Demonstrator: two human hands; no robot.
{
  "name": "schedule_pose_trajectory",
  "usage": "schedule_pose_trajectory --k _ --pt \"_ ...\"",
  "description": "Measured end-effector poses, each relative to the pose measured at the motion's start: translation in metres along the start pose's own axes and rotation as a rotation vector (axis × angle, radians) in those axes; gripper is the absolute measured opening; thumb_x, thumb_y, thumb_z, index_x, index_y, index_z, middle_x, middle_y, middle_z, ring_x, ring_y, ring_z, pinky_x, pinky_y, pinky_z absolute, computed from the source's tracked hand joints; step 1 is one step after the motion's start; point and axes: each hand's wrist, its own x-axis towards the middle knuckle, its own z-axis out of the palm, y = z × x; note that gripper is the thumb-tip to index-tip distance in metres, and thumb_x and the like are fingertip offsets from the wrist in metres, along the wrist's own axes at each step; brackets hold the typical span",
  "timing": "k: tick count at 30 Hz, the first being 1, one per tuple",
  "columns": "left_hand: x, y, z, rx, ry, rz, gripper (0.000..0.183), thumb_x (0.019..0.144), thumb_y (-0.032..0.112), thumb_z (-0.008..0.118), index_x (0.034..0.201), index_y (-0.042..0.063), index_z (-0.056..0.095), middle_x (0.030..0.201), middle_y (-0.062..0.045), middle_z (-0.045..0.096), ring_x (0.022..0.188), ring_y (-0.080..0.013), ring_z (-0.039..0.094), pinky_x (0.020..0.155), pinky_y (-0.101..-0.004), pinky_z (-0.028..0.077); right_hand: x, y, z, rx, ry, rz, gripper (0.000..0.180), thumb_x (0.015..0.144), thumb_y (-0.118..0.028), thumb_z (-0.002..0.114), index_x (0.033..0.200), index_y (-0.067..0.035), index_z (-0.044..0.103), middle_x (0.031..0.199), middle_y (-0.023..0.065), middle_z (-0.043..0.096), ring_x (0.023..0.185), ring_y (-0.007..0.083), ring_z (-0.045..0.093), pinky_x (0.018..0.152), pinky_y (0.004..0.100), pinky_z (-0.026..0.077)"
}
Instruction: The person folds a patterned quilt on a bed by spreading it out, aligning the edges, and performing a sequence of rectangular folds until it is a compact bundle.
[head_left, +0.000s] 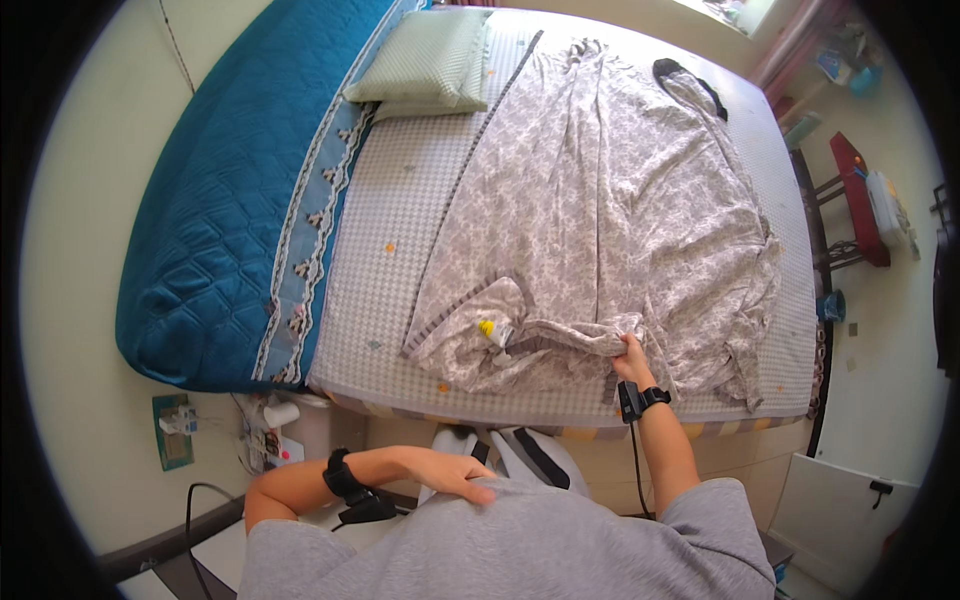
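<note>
A grey-and-white patterned cloth cover (570, 187) lies spread and wrinkled over the bed, one striped-hem corner folded back near me. My right hand (631, 361) grips a bunched fold of its near edge, thumb on top. My left hand (450, 474) rests at the front of my grey T-shirt (510, 540); its thumb shows, but the fingertips are partly hidden, so whether it pinches the fabric is unclear. On the folded corner, left of my right hand, sits a small yellow-and-white object (493, 331), too small to name surely.
Two pale green pillows (427, 60) are stacked by the blue quilted headboard (217, 225) with lace trim. The checked mattress (397, 195) shows around the cover. A red-topped stand (859, 199) is at the right. Below left, a white roll (281, 414) sits beside cables.
</note>
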Motion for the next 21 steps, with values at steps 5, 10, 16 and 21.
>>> schedule_pose_trajectory --k 5,10,16,21 --pt "0.023 -0.002 -0.012 0.575 0.594 0.166 0.025 0.076 0.026 0.045 0.073 0.003 0.053 0.060 -0.014 0.051 0.049 -0.0207 0.047 0.049 -0.0281 0.038 -0.005 0.020 -0.029 -0.015 -0.110 0.072 0.022 0.069 -0.010 0.045 0.090 -0.002 0.043 0.094 0.0093 0.046 0.085 0.0221 0.044 0.079 0.0329 0.035" --pt "0.072 -0.006 -0.024 0.635 0.668 0.201 0.031 0.075 0.031 0.041 0.070 0.003 0.054 0.060 -0.017 0.051 0.053 -0.0303 0.049 0.051 -0.0357 0.038 -0.011 0.045 -0.033 -0.135 0.043 0.188 0.020 0.070 -0.009 0.043 0.089 -0.003 0.043 0.095 0.0083 0.044 0.086 0.0212 0.043 0.080 0.0309 0.034" --pt "0.082 -0.002 -0.053 0.382 0.045 0.013 0.044 0.077 0.041 0.039 0.063 0.001 0.049 0.055 -0.003 0.045 0.055 -0.0109 0.041 0.052 -0.0255 0.035 -0.010 0.034 -0.031 -0.173 0.027 0.212 0.013 0.073 -0.013 0.045 0.082 -0.004 0.042 0.096 0.0067 0.038 0.088 0.0194 0.039 0.084 0.0301 0.030" --pt "0.141 -0.041 -0.173 0.396 0.554 0.103 0.036 0.074 0.038 0.044 0.078 0.003 0.052 0.064 -0.008 0.053 0.054 -0.0169 0.051 0.051 -0.0266 0.042 -0.015 0.030 -0.050 -0.034 0.044 0.181 0.017 0.071 -0.008 0.045 0.087 -0.004 0.041 0.096 0.0084 0.040 0.088 0.0213 0.040 0.079 0.0324 0.033"
